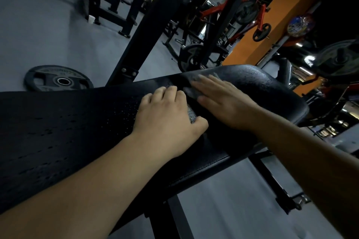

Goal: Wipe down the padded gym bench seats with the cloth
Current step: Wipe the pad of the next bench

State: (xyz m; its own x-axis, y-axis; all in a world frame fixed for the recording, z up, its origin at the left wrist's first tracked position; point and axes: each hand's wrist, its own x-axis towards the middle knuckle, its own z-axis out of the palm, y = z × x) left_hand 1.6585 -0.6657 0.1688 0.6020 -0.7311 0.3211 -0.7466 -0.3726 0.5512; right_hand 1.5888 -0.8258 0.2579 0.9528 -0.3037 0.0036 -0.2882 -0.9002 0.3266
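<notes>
A long black padded bench (68, 132) runs across the view, its surface speckled with water droplets. Its second pad (272, 91) curves away at the right. A dark grey cloth (189, 92) lies on the padding where the two pads meet. My left hand (167, 114) is clenched on the near part of the cloth, a wet grey fold showing under its fingers. Just beyond it my right hand (223, 99) lies flat on the cloth with its fingers stretched out. Most of the cloth is hidden under both hands.
A black weight plate (58, 79) lies on the grey floor behind the bench. A black rack upright (155, 25) rises just past the pad. A white cup (91, 19), red machines (223, 9), an orange pillar (272, 25) and a loaded plate (338, 58) stand beyond.
</notes>
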